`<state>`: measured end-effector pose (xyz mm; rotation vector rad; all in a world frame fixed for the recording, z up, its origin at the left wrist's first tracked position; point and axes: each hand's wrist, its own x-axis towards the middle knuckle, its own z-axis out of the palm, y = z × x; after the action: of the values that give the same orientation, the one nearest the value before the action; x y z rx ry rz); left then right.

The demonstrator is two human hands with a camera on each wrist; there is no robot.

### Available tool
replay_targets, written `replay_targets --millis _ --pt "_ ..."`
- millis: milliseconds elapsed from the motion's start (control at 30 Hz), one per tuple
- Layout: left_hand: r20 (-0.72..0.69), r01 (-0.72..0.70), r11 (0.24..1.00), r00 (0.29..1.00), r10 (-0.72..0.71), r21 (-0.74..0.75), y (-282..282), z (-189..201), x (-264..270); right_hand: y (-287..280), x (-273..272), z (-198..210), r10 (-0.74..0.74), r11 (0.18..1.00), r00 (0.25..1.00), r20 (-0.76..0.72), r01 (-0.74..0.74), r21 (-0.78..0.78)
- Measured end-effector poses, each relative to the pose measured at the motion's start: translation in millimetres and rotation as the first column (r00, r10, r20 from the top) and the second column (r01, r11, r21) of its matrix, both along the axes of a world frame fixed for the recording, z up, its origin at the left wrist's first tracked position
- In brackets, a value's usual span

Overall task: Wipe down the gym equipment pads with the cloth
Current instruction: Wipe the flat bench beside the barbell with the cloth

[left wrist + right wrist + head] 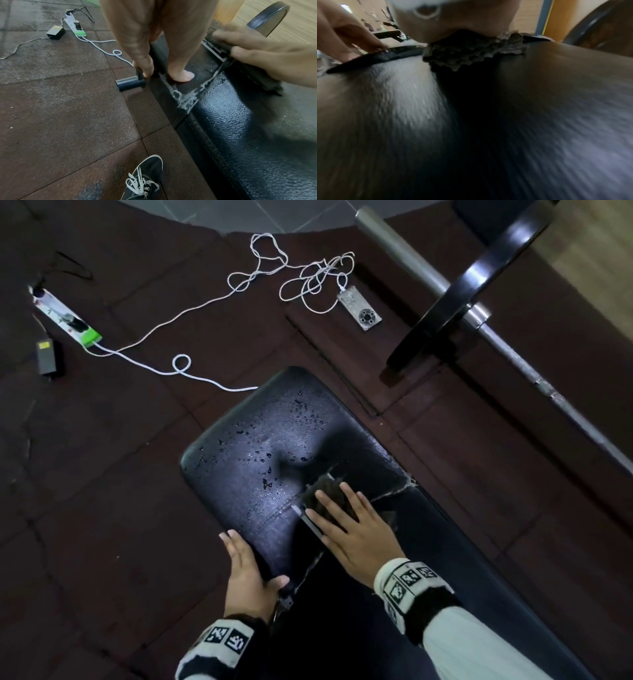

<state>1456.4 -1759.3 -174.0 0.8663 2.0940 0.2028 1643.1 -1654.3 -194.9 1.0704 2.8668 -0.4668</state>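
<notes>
A black padded bench pad [260,446] fills the middle of the head view, its far half beaded with water droplets [301,412]. My right hand [346,529] lies flat with straight fingers on a dark crumpled cloth [323,491] and presses it onto the pad near a cracked seam [394,491]. In the right wrist view the cloth [471,56] bunches under my palm and the pad [556,108] is streaked with blur. My left hand [250,566] grips the pad's left edge, thumb [181,77] on top and fingers [145,67] down the side.
A barbell with a black plate [469,292] lies on the floor to the right. A phone [359,309] on a tangled white cable, a power strip [65,316] and a black adapter [48,357] sit on the rubber tiles. My shoe [144,180] stands left of the bench.
</notes>
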Motion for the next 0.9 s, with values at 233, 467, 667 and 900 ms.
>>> replay_targets --millis 233,467,667,900 --pt "0.034 -0.039 0.998 0.999 0.037 0.041 -4 -6 1 37 -39 -2 0.104 0.994 0.994 0.042 -0.105 0.029" --pt "0.030 -0.036 0.998 0.999 0.035 0.056 -11 -14 -2 127 -45 -5 -0.199 0.978 0.968 0.151 0.206 -0.035" --pt "0.052 -0.057 0.997 0.997 0.055 0.054 -8 -10 1 86 28 -8 -0.315 0.941 0.925 0.210 0.333 -0.056" --pt "0.056 -0.064 0.997 0.997 0.062 0.035 -4 -7 2 -4 1 -7 -0.094 0.994 0.988 0.122 0.100 -0.047"
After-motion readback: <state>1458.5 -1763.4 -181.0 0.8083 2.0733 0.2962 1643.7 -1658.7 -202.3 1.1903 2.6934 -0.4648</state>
